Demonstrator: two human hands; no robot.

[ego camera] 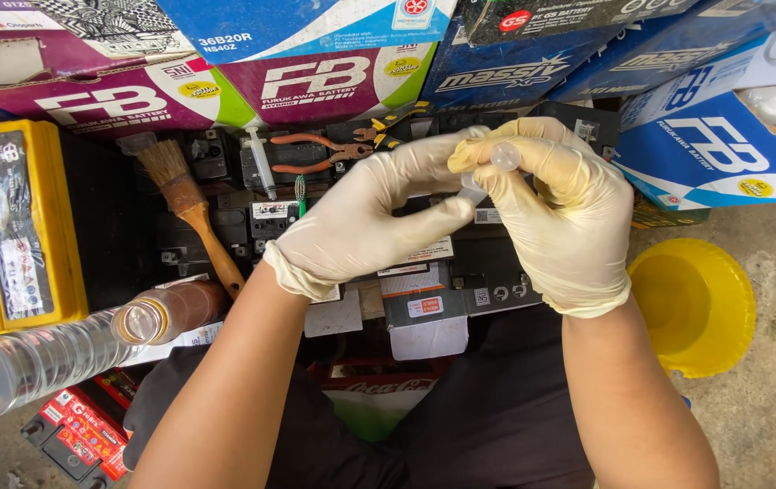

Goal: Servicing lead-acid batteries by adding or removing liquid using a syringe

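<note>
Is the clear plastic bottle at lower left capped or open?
Open: the clear plastic bottle lies tilted, its round mouth showing no cap, beside the paintbrush.

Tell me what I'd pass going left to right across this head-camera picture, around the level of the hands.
Yellow battery → paintbrush → syringe → orange-handled pliers → left hand → small clear tube that the fingers pinch → right hand → yellow funnel.
</note>
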